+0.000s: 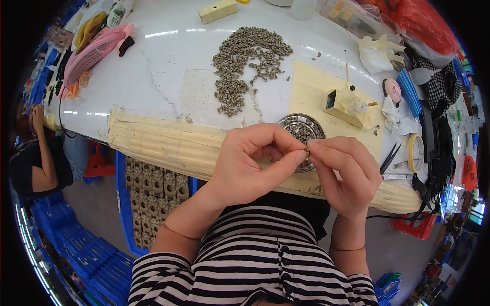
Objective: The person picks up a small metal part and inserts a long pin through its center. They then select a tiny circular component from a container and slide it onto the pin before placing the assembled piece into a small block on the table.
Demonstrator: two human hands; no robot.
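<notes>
My left hand (250, 155) and my right hand (347, 171) meet fingertip to fingertip over the table's near edge. Both are closed in a pinch around something tiny, mostly hidden by the fingers; a small metallic bit shows between them. Right behind them sits a round metal dish (320, 128) holding many small metal parts (296, 125), its near side partly covered by my fingers. Farther back, a heap of similar small grey metal parts (240, 61) is spread on the white table (168, 56).
A tape-wrapped block (349, 108) with a stick stands right of the dish. Tweezers (390, 157) and a tape roll (415, 152) lie farther right. Taped padding (163, 145) lines the near edge. Below, a blue crate (123, 204) holds metal blocks. Another person (43, 158) sits at left.
</notes>
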